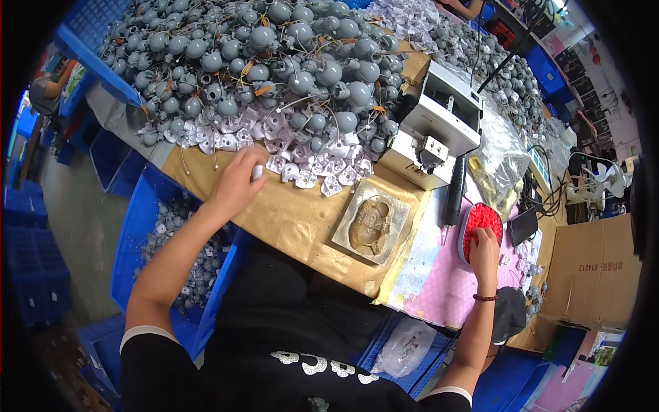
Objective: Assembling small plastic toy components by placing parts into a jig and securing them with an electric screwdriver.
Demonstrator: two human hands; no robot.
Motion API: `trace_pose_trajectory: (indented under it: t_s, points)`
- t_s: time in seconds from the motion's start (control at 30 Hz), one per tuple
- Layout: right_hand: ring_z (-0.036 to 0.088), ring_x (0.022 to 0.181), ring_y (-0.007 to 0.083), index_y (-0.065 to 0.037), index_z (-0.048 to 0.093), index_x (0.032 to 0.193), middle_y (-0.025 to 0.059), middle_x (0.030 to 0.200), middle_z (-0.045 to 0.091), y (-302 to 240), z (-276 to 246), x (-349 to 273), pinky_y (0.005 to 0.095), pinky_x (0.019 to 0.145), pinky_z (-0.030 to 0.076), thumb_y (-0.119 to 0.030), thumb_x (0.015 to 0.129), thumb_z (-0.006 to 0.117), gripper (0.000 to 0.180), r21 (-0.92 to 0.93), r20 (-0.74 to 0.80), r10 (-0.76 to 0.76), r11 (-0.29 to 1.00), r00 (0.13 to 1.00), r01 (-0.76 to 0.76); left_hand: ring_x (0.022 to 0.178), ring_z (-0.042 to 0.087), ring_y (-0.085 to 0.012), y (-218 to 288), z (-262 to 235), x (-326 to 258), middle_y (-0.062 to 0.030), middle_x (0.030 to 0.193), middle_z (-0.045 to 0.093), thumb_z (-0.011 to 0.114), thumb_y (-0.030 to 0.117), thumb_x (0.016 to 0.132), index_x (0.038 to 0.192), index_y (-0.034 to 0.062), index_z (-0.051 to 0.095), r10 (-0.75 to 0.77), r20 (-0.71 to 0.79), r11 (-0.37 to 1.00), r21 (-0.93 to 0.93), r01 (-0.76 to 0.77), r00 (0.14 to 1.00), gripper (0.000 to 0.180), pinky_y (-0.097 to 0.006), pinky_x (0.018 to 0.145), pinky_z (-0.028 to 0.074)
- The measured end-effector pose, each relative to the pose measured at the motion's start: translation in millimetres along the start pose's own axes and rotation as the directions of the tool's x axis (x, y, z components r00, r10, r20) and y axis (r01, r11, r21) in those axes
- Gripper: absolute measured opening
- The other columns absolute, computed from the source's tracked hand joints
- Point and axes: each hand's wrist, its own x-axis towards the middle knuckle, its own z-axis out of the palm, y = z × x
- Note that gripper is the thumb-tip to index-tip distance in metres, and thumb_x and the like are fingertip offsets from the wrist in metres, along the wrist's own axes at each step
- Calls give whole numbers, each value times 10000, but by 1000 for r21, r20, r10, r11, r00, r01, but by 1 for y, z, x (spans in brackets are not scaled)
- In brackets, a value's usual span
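Red pieces [486, 215] inside tray rim [463, 237]

red print [621, 265], digits [590, 269] — cardboard box [583, 299]; white lettering [314, 364] — black shirt [274, 388]

white pieces [331, 186]: glossy plastic | grey balls [329, 73]: glossy | block [371, 223]: dull metal

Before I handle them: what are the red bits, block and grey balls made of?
Red bits: likely plastic, evenly coloured; finish too small to tell. Block: probably metal, dull grey, with a brownish hollow. Grey balls: plastic or coated glass, glossy with bright highlights.
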Motion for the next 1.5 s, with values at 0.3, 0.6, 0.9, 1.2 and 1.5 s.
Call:
trace_pose_trajectory:
  t_s: [0.3, 0.6, 0.9, 1.2, 1.5]
  points:
    - [636, 864, 387, -20, 684, 917, 167, 896, 643, 0, -7, 3, 477, 761, 514, -7, 861, 614, 90, -2, 53, -79, 997, 995, 79, 977, 636, -359, 7, -32, -65, -144, 1107, 639, 767, 113, 848, 1126, 26, 630, 110, 167, 981, 138, -134, 980, 322, -410, 839, 536]
    - [644, 828, 378, -27, 658, 854, 164, 858, 638, 16, 3, 4, 477, 737, 521, -62, 849, 656, 36, -45, 33, -48, 998, 998, 49, 1080, 590, -338, 94, -11, -16, -135, 1129, 644, 733, 112, 855, 1041, 48, 689, 406, 122, 905, -191, -380, 906, 202, -419, 899, 519]
    - [640, 912, 360, -47, 671, 961, 142, 944, 643, -5, -13, 3, 455, 779, 530, -36, 825, 682, 137, 2, -75, -63, 998, 995, 63, 1240, 477, -339, 155, 91, 28, -102, 1180, 585, 720, 101, 797, 912, 65, 664, 414, 108, 906, -149, -397, 904, 133, -459, 987, 472]
    - [637, 912, 361, -45, 672, 954, 150, 937, 639, 4, -6, 5, 461, 787, 526, -46, 835, 673, 119, 35, -37, -28, 999, 999, 29, 1245, 472, -333, 153, 77, 35, -78, 1153, 590, 738, 102, 777, 963, 70, 640, 462, 275, 887, -143, -439, 843, 212, -442, 961, 474]
    - [630, 866, 367, -34, 658, 903, 160, 884, 635, 6, 2, 8, 477, 760, 516, -66, 863, 655, 51, 20, -61, 29, 999, 998, -28, 1229, 489, -330, 146, 87, 48, -92, 1119, 587, 701, 75, 759, 944, 66, 640, 496, 279, 868, -183, -461, 822, 195, -435, 905, 485]
